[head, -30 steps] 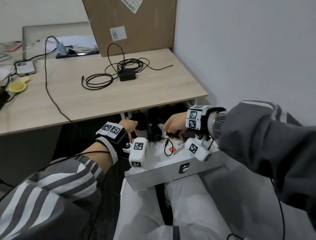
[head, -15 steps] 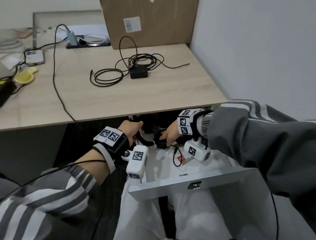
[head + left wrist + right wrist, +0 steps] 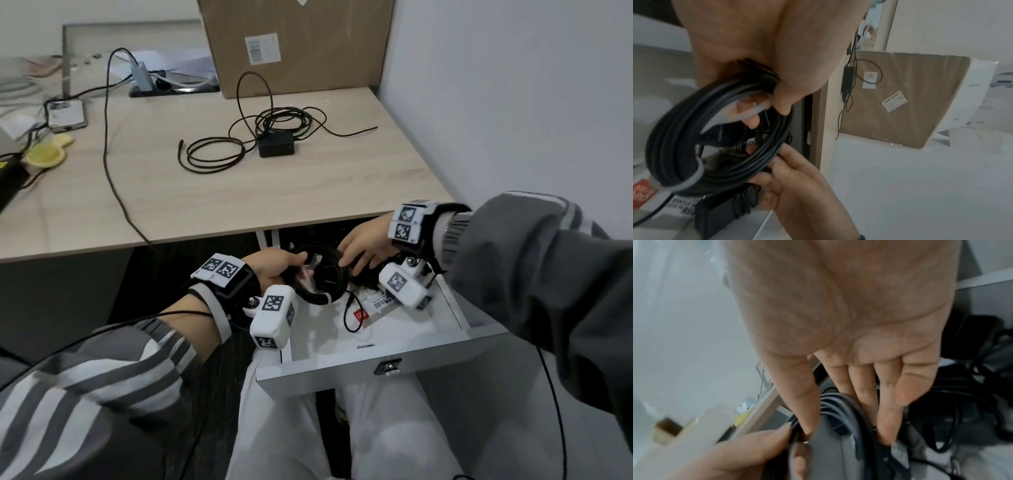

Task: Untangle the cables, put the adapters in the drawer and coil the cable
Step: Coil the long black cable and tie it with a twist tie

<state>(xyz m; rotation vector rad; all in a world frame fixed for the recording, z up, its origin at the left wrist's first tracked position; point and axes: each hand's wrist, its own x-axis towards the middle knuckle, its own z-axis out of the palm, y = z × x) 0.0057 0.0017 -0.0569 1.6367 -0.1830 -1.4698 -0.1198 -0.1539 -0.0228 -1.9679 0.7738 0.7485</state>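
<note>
- The open white drawer (image 3: 359, 371) under the desk (image 3: 308, 192) holds dark adapters and loose leads at its back.
- Left hand (image 3: 274, 265) grasps a coiled black cable (image 3: 325, 277) above it; right hand (image 3: 364, 241) pinches the coil's far side.
- Another adapter (image 3: 276, 144) with tangled cables lies on the desk, before a cardboard box (image 3: 294, 44).

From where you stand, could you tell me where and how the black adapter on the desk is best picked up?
Grip the adapter across its two long sides, coming straight down from above. It is a low block lying flat on the desk, so those sides are open. Tangled cable loops behind it, and a lead leaves its right end, so avoid those.
</note>
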